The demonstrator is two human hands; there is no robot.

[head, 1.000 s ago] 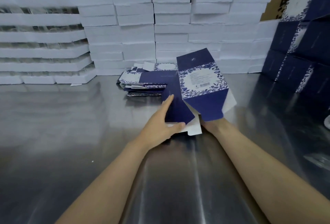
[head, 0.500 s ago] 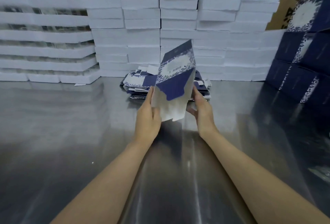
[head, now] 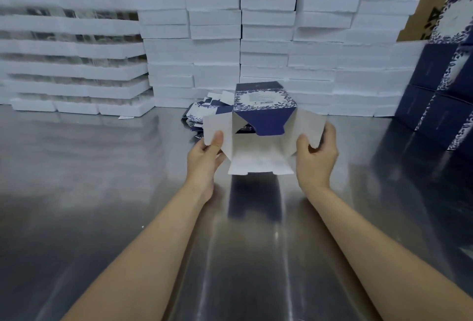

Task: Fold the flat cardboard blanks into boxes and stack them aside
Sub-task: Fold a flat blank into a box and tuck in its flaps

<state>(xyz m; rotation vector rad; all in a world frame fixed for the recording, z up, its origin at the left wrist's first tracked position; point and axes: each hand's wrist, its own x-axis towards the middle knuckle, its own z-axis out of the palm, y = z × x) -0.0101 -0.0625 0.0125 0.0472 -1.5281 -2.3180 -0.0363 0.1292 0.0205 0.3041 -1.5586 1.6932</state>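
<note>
I hold a half-formed navy and white floral box (head: 263,105) above the steel table (head: 102,192), its open end toward me with white inner flaps spread out. My left hand (head: 204,159) pinches the left side flap, thumb on the inside. My right hand (head: 317,157) grips the right side flap the same way. A blue flap hangs down at the top of the opening and a white flap juts out at the bottom. Behind the box lies a pile of flat blanks (head: 204,110). Folded navy boxes (head: 440,95) are stacked at the right.
Stacks of white foam trays (head: 256,39) line the back of the table, with more white and clear trays (head: 66,52) at the left. Brown cartons stand behind them. Bare steel surface spreads in front of me and to the left.
The box has turned from edge-on to face its open end toward me. Both hands shifted outward onto the two side flaps, which now stand spread apart.
</note>
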